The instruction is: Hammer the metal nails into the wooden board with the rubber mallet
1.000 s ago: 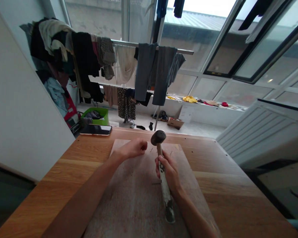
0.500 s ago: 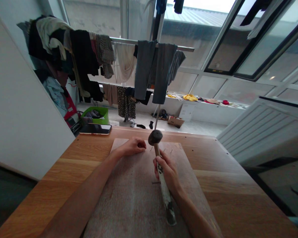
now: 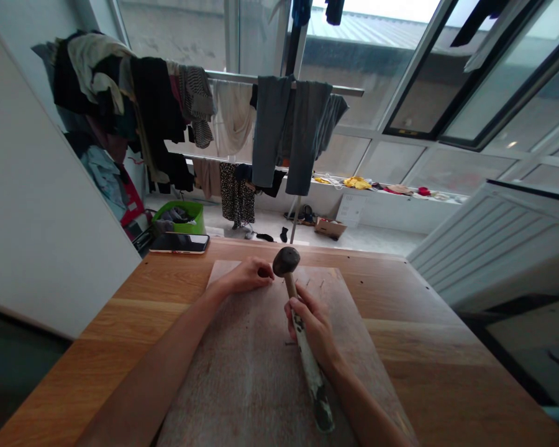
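My right hand point(image 3: 311, 316) is wrapped round the handle of a mallet point(image 3: 286, 262) with a dark, rounded head and a worn, paint-stained handle. The mallet head is raised over the far part of a wooden board point(image 3: 242, 372), close to my left hand point(image 3: 250, 275). Resting at the board's far left, my left hand has thumb and fingers pinched on what looks like a nail, mostly covered by the fingertips. Several thin nails point(image 3: 322, 285) stand in the board to the right of that pinch. Another nail point(image 3: 289, 343) lies flat near the mallet handle.
The board lies on a wooden table point(image 3: 400, 347). A phone point(image 3: 179, 243) lies at the table's far left edge. Beyond are a green basket point(image 3: 193, 217), a drying rack hung with clothes point(image 3: 270, 130) and a cardboard box point(image 3: 330, 228). A white panel point(image 3: 498, 236) stands at the right.
The mallet head has shifted slightly left and down, toward my left hand, and its handle leans more. My left hand has stayed in place.
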Demonstrator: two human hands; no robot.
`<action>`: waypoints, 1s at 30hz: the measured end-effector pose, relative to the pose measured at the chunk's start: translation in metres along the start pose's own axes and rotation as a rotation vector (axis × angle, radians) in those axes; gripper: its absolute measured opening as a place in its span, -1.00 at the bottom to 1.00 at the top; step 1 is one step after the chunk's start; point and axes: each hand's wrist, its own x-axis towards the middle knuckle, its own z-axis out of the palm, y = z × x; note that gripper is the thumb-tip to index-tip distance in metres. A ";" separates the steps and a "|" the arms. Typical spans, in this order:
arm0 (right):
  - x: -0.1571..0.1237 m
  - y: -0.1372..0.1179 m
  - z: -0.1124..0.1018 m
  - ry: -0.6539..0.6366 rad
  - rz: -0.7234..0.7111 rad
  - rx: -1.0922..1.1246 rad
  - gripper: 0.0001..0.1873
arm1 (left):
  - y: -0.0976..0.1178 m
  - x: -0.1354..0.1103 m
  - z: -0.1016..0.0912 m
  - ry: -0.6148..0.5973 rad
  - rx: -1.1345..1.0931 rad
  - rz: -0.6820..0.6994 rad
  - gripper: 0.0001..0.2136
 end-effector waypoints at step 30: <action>0.000 0.004 -0.002 -0.051 0.002 -0.034 -0.56 | 0.000 0.002 0.001 -0.020 -0.062 0.015 -0.80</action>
